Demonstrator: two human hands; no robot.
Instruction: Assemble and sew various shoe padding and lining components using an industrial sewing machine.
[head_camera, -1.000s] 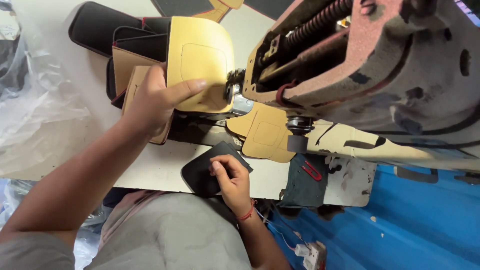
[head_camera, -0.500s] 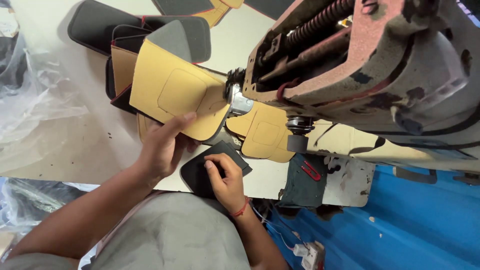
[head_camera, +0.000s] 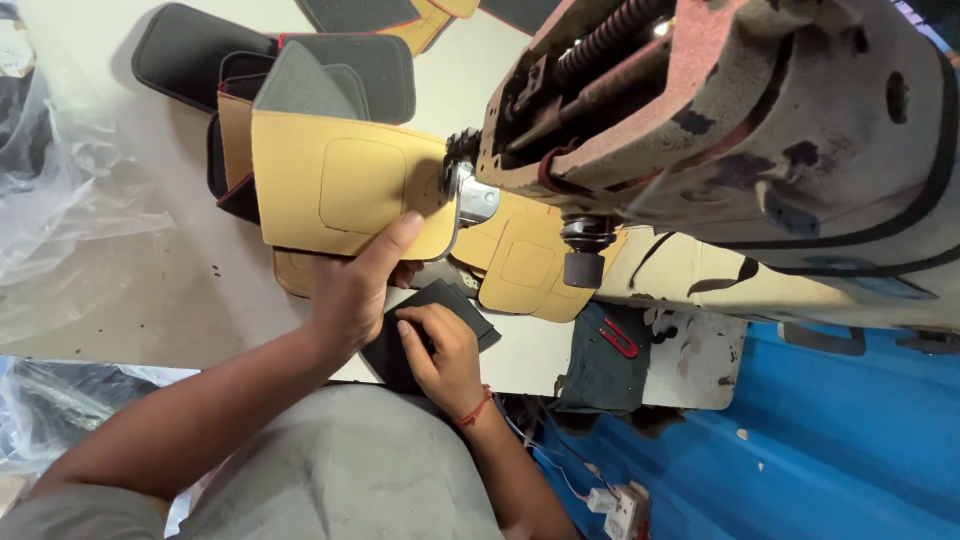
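Left hand (head_camera: 352, 285) fingers extended; right hand (head_camera: 440, 350) curled, pressing down

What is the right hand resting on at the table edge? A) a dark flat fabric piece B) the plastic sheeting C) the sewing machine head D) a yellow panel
A: the right hand lies flat on a dark fabric piece at the edge of the table, while the left hand lifts the yellow panel toward the sewing machine.
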